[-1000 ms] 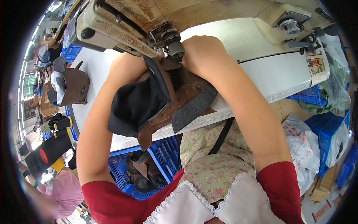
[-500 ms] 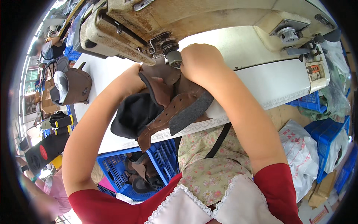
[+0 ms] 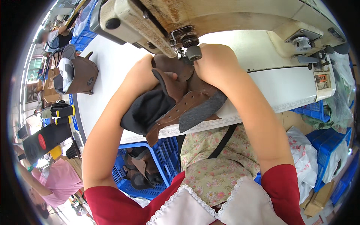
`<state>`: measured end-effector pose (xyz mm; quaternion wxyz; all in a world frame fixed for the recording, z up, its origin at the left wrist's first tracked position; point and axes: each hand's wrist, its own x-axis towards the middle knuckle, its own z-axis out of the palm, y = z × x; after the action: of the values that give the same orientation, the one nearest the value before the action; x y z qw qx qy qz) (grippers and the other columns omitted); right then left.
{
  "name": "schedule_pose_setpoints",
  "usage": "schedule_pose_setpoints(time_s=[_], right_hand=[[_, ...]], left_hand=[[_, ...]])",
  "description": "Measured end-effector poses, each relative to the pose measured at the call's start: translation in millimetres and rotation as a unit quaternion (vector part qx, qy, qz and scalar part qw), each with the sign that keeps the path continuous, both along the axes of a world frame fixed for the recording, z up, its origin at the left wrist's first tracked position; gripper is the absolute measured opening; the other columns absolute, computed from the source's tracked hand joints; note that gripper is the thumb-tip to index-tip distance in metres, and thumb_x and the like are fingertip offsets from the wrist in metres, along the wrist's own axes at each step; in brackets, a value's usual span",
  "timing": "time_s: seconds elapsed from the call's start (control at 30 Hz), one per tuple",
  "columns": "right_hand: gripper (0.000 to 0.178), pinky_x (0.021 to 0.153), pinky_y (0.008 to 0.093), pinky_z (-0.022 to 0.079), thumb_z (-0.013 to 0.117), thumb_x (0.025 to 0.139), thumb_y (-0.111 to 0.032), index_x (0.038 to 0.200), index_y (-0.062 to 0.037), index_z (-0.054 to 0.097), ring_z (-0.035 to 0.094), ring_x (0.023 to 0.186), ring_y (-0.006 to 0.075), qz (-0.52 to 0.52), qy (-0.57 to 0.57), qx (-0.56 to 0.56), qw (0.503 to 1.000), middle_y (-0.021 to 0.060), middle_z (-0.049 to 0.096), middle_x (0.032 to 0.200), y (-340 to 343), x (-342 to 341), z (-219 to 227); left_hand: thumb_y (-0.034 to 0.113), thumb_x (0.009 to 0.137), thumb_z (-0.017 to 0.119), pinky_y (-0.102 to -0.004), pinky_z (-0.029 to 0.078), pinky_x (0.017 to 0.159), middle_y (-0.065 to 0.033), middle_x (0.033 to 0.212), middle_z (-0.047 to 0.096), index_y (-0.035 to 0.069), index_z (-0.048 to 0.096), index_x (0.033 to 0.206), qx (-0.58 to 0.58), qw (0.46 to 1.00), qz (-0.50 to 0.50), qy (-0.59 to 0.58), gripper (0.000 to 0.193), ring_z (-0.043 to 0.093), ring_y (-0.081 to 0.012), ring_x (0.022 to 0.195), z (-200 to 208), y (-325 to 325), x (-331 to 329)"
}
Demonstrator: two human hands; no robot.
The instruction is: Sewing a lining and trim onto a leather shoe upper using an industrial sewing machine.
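Observation:
A brown leather boot upper [image 3: 170, 88] with punched holes, a black lining and a dark grey strip lies under the head of a sewing machine [image 3: 228, 22]. Its far end meets the machine's presser foot. My left hand [image 3: 144, 72] is closed on the upper's left side, and one fingertip shows past a leather flap. Against the machine's grey roller knob, my right hand [image 3: 215, 62] is curled round the upper's right edge, fingers mostly hidden. The black lining hangs over the near table edge beside my left forearm.
On the white table [image 3: 116, 56] at left stands another brown upper [image 3: 80, 75]. Below the edge, a blue crate [image 3: 165, 157] holds several brown and black pieces. White bags [image 3: 302, 153] and a blue crate [image 3: 326, 144] stand at right. A person in pink [image 3: 60, 178] is at lower left.
The whole view has shifted, with machine, table and hands appearing further right. Both hands keep their hold on the upper, which sits almost the same under the machine. More of the person in pink shows.

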<state>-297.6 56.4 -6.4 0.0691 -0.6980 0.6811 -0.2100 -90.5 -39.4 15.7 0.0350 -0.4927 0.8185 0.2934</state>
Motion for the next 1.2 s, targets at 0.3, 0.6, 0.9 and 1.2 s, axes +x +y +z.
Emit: schedule_pose_setpoints(time_s=[0.3, 0.6, 0.9, 1.2], right_hand=[[0.01, 0.067, 0.0435, 0.053, 0.063, 0.084, -0.017, 0.087, -0.0141, 0.072, 0.068, 0.075, 0.0337, -0.006, 0.011, 0.014, 1.0, 0.0131, 0.07, 0.08, 0, 2, -6], [0.015, 0.067, 0.0431, 0.053, 0.066, 0.084, -0.02, 0.094, -0.0154, 0.075, 0.068, 0.079, 0.0304, -0.012, 0.029, -0.042, 0.999, 0.0096, 0.07, 0.084, 3, 4, -10], [0.011, 0.073, 0.0403, 0.055, 0.067, 0.083, -0.017, 0.084, -0.0101, 0.076, 0.064, 0.09, 0.0274, -0.026, -0.01, -0.083, 0.996, 0.0094, 0.063, 0.089, 18, 9, -13], [0.012, 0.075, 0.0406, 0.056, 0.066, 0.084, -0.015, 0.085, -0.0085, 0.076, 0.063, 0.09, 0.0282, -0.024, -0.039, -0.101, 0.994, 0.0098, 0.061, 0.094, 13, 10, -15]], left_hand=[[0.037, 0.067, 0.087, -0.0391, 0.055, 0.079, -0.0182, 0.097, 0.073, 0.0, 0.065, 0.117, -0.043, 0.997, 0.015, -0.055, 0.066, 0.071, -0.0283, 0.089, 1, 1, -4], [0.031, 0.069, 0.085, -0.0368, 0.055, 0.072, -0.0152, 0.091, 0.073, -0.001, 0.069, 0.107, -0.078, 0.995, -0.056, -0.014, 0.052, 0.071, -0.025, 0.081, 0, -10, -6], [0.027, 0.073, 0.079, -0.0357, 0.054, 0.069, -0.0133, 0.083, 0.073, 0.003, 0.073, 0.1, 0.008, 0.997, -0.074, -0.01, 0.036, 0.069, -0.0221, 0.071, 2, -16, -6], [0.031, 0.073, 0.08, -0.0355, 0.053, 0.068, -0.0145, 0.083, 0.073, 0.005, 0.075, 0.1, -0.066, 0.993, -0.095, -0.035, 0.038, 0.068, -0.0223, 0.07, -9, -30, -4]])
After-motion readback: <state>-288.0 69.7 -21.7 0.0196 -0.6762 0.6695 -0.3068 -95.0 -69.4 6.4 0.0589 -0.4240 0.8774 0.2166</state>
